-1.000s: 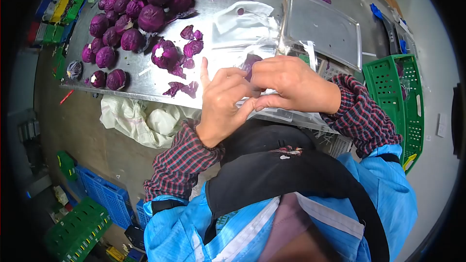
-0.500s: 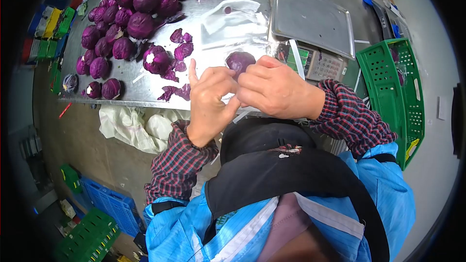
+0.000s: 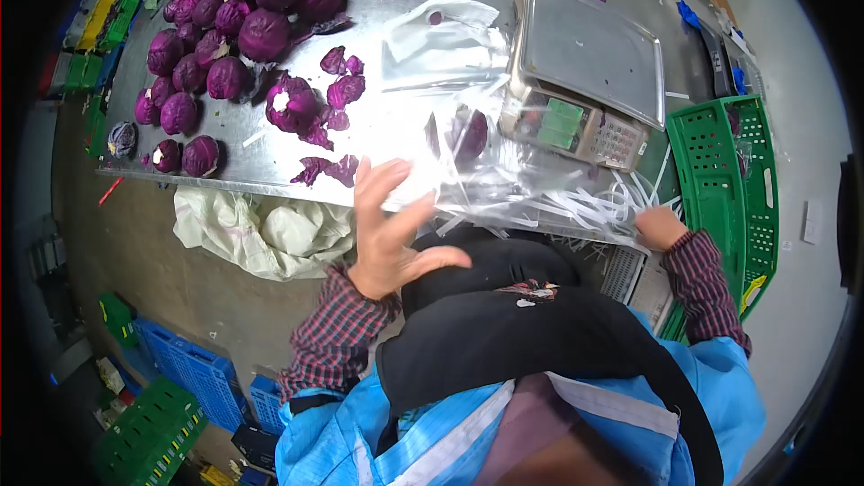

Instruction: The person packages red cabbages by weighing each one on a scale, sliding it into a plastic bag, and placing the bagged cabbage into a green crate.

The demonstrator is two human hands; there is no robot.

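My left hand (image 3: pixel 389 232) is open, fingers spread, just by the clear bag (image 3: pixel 418 130). My right hand (image 3: pixel 660 227) is on the white strips (image 3: pixel 596 204) near the green crate (image 3: pixel 720 162); I can't tell if it grips one. The purple cabbage (image 3: pixel 469 133) sits inside the bag on the table (image 3: pixel 252 164), beside the scale (image 3: pixel 585 45).

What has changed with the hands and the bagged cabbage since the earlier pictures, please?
The hands, pinched together at the bag before, have parted. The left hand is open at the edge of the table; the right hand has swung right to the white strips by the green crate. The bagged cabbage lies let go on the table. Cabbage pile and scale are unchanged.
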